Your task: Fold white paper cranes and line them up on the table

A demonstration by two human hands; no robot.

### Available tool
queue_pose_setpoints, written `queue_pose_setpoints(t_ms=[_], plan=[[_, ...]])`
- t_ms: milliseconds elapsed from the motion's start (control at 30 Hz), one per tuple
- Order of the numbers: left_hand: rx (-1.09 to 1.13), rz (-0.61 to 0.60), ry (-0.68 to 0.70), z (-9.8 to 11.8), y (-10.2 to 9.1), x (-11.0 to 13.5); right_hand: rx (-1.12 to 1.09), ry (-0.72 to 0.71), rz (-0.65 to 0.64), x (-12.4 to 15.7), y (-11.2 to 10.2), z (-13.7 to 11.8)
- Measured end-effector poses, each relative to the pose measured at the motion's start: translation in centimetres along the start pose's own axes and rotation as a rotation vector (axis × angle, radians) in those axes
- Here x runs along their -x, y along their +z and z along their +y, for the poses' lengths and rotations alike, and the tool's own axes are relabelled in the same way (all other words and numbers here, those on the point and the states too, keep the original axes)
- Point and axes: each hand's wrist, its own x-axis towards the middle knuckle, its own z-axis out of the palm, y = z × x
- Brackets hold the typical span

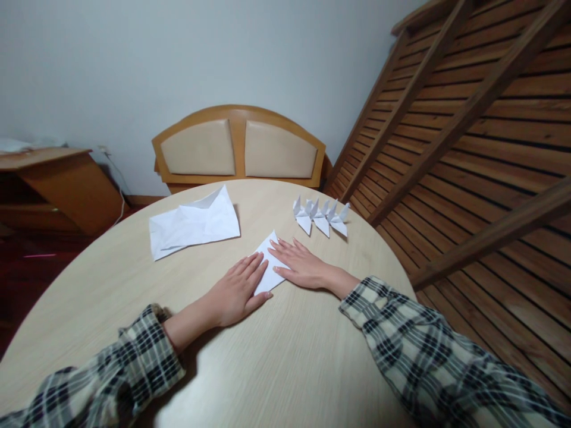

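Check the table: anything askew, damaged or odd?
Only the loose white sheets look untidy, fanned askew, one corner lifted. The folded paper lies flat under the left hand and right hand; the paper cranes stand in a row.

My left hand and right hand lie flat on the folded paper, covering both its sides, so I cannot tell its full shape. The paper birds overlap and are too small for me to count for sure. How many loose sheets lie in the pile I cannot tell. The tabletop hides the chair below its backrest, and the picture's bottom edge cuts off the near rim and my sleeves. The desk runs off the left edge, the wooden slats off the top and right.
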Motion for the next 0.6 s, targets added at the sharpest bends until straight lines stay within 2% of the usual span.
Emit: queue_pose_setpoints(t_ms=[300,600], plan=[[-0.011,0.060,0.027,-0.4,0.7,0.1,-0.042,0.009,-0.031,-0.1,-0.3,0.0],[0.018,0.066,0.028,-0.6,0.8,0.0,-0.182,-0.088,-0.003,0.3,-1.0,2.3]])
